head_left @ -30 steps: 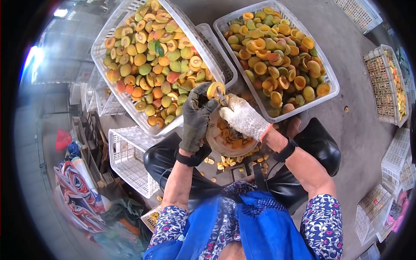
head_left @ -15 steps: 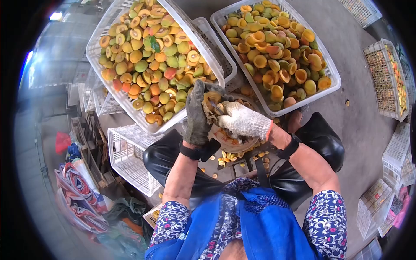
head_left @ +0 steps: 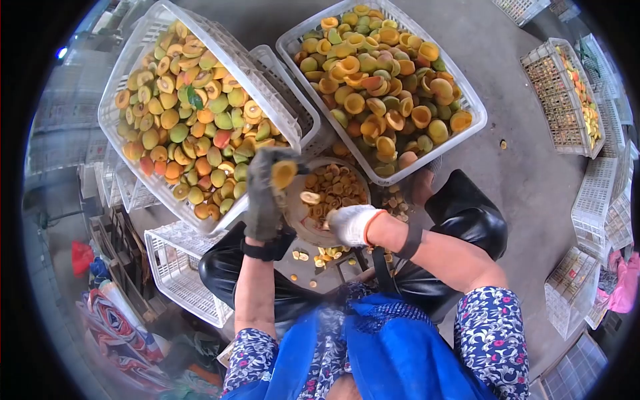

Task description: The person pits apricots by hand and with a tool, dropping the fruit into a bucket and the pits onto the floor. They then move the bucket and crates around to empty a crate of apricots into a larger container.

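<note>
My left hand (head_left: pixel 265 200), in a dark grey glove, holds a hollowed peach half (head_left: pixel 284 174) with its cut side up, beside the near corner of the left crate (head_left: pixel 230 50). That crate is heaped with peach halves, many with pits in them. In a white glove, my right hand (head_left: pixel 350 225) is closed low over the front of a round tub (head_left: pixel 307 232); what its fingers hold is hidden. Brown pits and scraps fill the tub. A pale, blurred pit (head_left: pixel 310 197) shows above them, between the hands. Hollowed halves are piled in the right crate (head_left: pixel 472 100).
An overturned white crate (head_left: pixel 183 267) lies by my left knee. Yellow scraps (head_left: pixel 330 255) litter the floor before me. More crates line the right side, one full of fruit (head_left: pixel 557 93). Striped sacking (head_left: pixel 120 327) and wooden pallets (head_left: pixel 130 247) are at left.
My hands have come apart: the left moved left with the peach half, the right drew down toward me. The tub's pits are now exposed. The whole view has shifted slightly.
</note>
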Available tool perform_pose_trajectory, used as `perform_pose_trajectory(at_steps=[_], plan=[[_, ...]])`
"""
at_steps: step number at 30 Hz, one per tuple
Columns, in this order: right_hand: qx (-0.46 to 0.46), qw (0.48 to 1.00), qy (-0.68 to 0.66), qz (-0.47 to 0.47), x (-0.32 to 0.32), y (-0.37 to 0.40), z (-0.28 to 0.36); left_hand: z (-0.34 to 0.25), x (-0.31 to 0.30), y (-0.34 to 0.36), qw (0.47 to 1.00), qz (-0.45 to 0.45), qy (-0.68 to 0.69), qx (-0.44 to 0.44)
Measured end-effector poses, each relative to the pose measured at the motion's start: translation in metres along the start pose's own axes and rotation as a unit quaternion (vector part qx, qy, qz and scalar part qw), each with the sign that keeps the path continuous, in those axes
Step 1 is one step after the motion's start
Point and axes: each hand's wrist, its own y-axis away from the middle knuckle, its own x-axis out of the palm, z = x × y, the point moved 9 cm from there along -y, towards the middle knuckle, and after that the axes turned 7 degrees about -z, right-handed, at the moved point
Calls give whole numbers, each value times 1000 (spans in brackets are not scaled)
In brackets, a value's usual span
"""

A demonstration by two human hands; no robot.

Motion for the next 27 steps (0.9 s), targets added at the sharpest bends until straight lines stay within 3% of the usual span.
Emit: perform_pose_trajectory(at_steps=[2, 4, 5, 6, 8, 10, 11, 12, 13, 14, 15, 18, 19, 20, 22, 24, 26, 27], plan=[[-23, 994, 95, 48, 28, -12, -17, 10, 35, -2, 998, 40, -26, -37], [-41, 996, 59, -61, 11, -15, -13, 12, 67, -17, 991, 91, -85, 48], [16, 996, 68, -50, 2, -15, -13, 15, 80, -26, 992, 97, -65, 53], [-7, 993, 69, -95, -7, -13, -8, 15, 86, -32, 992, 108, -44, 58], [-16, 990, 104, -94, -8, -16, -11, -11, 78, -29, 984, 95, -83, 126], [-8, 990, 108, -89, -14, -13, -8, -20, 35, -30, 996, 17, -79, 28], [11, 990, 109, -87, -17, -12, -8, -19, -9, -45, 973, -23, -152, 174], [9, 990, 109, -87, -15, -13, -11, -42, -38, -47, 910, -128, -346, 189], [-23, 987, 134, -82, -9, -15, -11, -51, -65, -50, 879, -156, -380, 242], [-54, 983, 159, -78, -4, -16, -9, -39, -93, -65, 840, -147, -495, 165], [-65, 980, 183, -34, -3, -17, -2, -27, -116, -73, 818, -132, -539, 151], [-60, 984, 164, -27, -1, -22, -1, -7, -106, -88, 780, -54, -619, 75], [-57, 984, 165, -26, -1, -24, -3, 6, -89, -91, 764, 25, -640, 84], [-75, 980, 183, -20, 1, -26, -2, 12, -87, -89, 766, 25, -637, 85], [-89, 976, 199, -13, 1, -27, -3, 8, -67, -75, 717, 33, -667, 199], [-143, 968, 203, -28, -6, -28, 5, 16, -75, -81, 726, 26, -661, 187], [-150, 972, 172, -52, -24, -25, 12, 3, -83, -79, 818, -1, -563, 122], [-224, 951, 112, -178, -50, -19, 26, 15, -101, -88, 856, 2, -516, 42]])
